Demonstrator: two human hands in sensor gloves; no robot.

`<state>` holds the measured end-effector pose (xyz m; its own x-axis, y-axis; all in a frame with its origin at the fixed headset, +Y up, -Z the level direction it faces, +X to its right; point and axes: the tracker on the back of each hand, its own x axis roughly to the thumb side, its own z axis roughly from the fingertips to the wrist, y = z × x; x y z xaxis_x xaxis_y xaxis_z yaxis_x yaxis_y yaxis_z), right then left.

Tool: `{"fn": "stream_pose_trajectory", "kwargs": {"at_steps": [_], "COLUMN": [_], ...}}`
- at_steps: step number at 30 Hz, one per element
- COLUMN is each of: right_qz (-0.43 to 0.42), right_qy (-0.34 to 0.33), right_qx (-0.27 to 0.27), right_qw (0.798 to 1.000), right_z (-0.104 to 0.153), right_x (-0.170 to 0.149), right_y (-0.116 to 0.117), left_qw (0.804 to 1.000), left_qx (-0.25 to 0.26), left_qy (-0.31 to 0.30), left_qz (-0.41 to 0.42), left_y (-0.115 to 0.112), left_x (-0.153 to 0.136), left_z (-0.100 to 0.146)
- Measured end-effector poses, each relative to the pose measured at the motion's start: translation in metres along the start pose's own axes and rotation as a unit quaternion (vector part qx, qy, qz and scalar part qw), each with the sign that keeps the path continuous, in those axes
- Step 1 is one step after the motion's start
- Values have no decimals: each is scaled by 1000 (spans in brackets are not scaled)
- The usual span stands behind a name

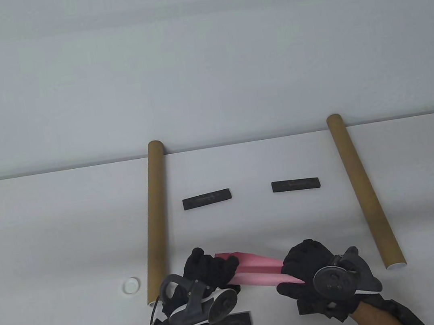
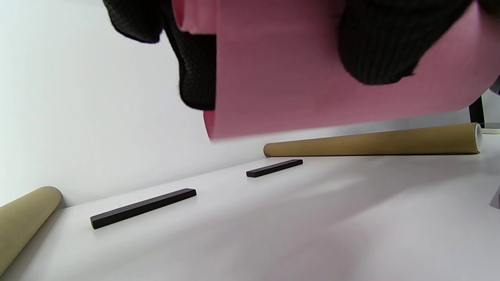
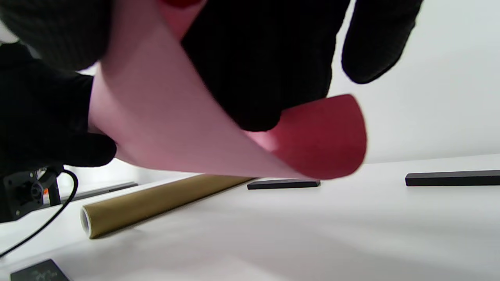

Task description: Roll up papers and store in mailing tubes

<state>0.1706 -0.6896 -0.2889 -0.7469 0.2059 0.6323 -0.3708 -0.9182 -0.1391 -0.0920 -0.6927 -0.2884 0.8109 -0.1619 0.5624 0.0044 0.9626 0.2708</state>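
My left hand point(image 1: 205, 272) and right hand point(image 1: 308, 269) both clamped on pink paper sheet point(image 1: 257, 270), half-rolled, bottom centre. Both brown cardboard mailing tubes point(image 1: 155, 224) point(image 1: 363, 189) lie untouched on surface; insertion left.

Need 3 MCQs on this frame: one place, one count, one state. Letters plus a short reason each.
1. Where is the small white round cap?
A. beside the near end of the left brown cardboard mailing tube
B. between the two far black bars
C. on the right brown cardboard mailing tube

2. How many flat black rectangular bars lie on the white table?
A. two
B. four
C. six

3. What state is the pink paper sheet in?
A. flat on the table
B. inside a tube
C. partly rolled, held by both hands

Key: 1 A, the cap sits just left of that tube's near end. 2 B, two far bars, two near ones under the hands. 3 C, left hand and right hand curl their fingers round it above the table.
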Motion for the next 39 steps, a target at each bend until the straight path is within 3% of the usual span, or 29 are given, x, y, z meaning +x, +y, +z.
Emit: {"fn": "stream_pose_trajectory", "kwargs": {"at_steps": [6, 14, 19, 28, 33, 39], "right_qz": [52, 3, 49, 10, 64, 19], "right_qy": [-13, -6, -21, -11, -15, -8], "right_qx": [-16, -4, -5, -10, -18, -3], "right_qw": [998, 1000, 999, 1000, 998, 1000], "right_z": [2, 1, 2, 1, 2, 1], "right_x": [6, 2, 6, 3, 7, 4], "right_y": [-3, -3, -2, -4, -3, -3], "left_qw": [999, 1000, 998, 1000, 998, 1000], "left_qx": [-18, -6, -25, -12, -24, -7], "left_qy": [6, -7, 4, 3, 6, -2], "left_qz": [34, 17, 50, 26, 50, 12], "left_y": [-2, 2, -2, 0, -1, 1], "left_x": [-4, 0, -5, -1, -4, 2], "left_z": [-1, -1, -2, -2, -3, -1]}}
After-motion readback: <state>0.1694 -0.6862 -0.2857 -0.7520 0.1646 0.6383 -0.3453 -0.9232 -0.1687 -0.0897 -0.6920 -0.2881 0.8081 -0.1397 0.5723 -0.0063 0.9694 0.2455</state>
